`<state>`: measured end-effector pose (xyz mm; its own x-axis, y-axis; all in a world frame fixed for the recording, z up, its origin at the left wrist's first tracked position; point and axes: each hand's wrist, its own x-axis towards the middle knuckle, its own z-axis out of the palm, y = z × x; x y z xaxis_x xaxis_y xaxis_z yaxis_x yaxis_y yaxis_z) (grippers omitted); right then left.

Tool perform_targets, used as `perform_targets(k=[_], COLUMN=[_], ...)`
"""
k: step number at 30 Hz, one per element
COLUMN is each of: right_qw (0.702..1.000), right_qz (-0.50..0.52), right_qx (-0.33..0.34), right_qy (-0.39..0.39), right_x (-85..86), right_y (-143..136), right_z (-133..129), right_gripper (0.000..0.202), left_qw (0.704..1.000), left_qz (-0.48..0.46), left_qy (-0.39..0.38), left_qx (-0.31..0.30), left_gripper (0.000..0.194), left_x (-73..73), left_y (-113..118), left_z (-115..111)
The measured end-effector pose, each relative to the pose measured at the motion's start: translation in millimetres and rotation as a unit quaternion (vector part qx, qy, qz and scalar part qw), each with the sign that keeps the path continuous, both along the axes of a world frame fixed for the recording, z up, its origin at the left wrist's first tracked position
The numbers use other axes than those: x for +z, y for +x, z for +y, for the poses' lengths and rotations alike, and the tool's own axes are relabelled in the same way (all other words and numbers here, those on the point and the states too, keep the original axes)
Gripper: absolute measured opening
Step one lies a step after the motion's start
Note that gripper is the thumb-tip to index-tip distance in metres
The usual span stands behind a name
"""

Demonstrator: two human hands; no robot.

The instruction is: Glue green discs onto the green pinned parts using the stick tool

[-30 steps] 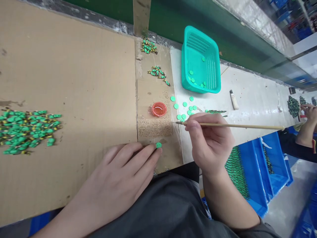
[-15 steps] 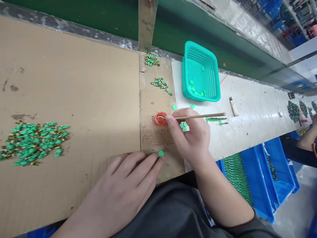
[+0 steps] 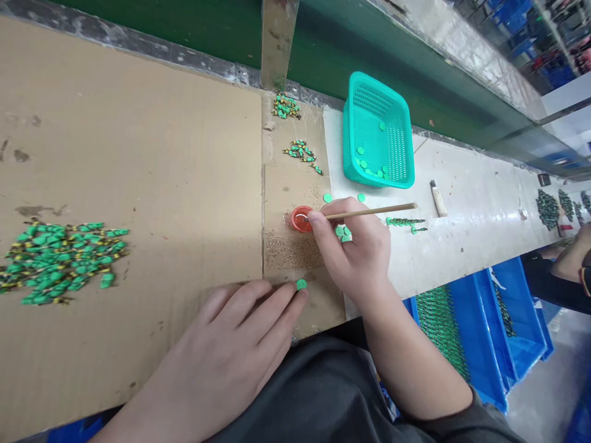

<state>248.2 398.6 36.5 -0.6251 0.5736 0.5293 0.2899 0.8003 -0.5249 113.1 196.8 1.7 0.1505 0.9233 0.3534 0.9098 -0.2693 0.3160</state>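
The teal basket [image 3: 378, 181], well beyond the right hand's grip, looks like light, stiff plastic with a firm rim to lift by. The heap of green pieces [image 3: 69, 261] lies well off to the left of the left hand.

The left hand [image 3: 249, 332] rests palm down on the cardboard [image 3: 194, 160], fingers loosely bent and nearly together. Its foremost fingertips are against one green disc; with the thumb hidden, I cannot tell whether they pinch it or merely steady it.

The right hand [image 3: 357, 252] is closed in a pen-like pinch on a thin brush [image 3: 369, 212], thumb against the near side. The handle slants back past the knuckles, and the working end reaches just ahead of the thumb into the red cup (whether it touches the liquid, the thumb makes hard to say). The brush should be light and stiff along its handle, soft only at its bristles; low on the handle, as here, seems the right place for control.

The red cup [image 3: 293, 216] stands just ahead of the right thumb, beyond the left fingertips. It is probably light and easily tipped, best steadied by its outer wall.

The green disc [image 3: 301, 284] sits right at the left fingertips, nearer the body than the cup. It looks thin, stiff and nearly weightless, likely to skid if pushed; its edge is the place to hold.
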Motion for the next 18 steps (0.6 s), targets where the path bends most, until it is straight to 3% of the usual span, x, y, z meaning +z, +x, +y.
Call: perform_targets(k=[8, 14, 18], right_qw=[1.0, 0.993, 0.996], right_qz=[0.012, 0.097, 0.05], right_qx=[0.006, 0.015, 0.014], right_qy=[-0.005, -0.065, -0.069], right_x=[-0.3, 3.8, -3.0], right_y=[-1.1, 17.8, 30.0], right_z=[-0.3, -19.6, -30.1], right_gripper=[0.017, 0.012, 0.013], left_qw=[1.0, 1.0, 1.0], left_qz=[-0.01, 0.01, 0.001], left_qy=[0.006, -0.006, -0.004], left_qx=[-0.003, -0.011, -0.011], left_gripper=[0.037, 0.042, 0.042], left_x=[-1.2, -1.9, -2.6], left_y=[0.2, 0.2, -0.3], left_z=[0.2, -1.1, -1.6])
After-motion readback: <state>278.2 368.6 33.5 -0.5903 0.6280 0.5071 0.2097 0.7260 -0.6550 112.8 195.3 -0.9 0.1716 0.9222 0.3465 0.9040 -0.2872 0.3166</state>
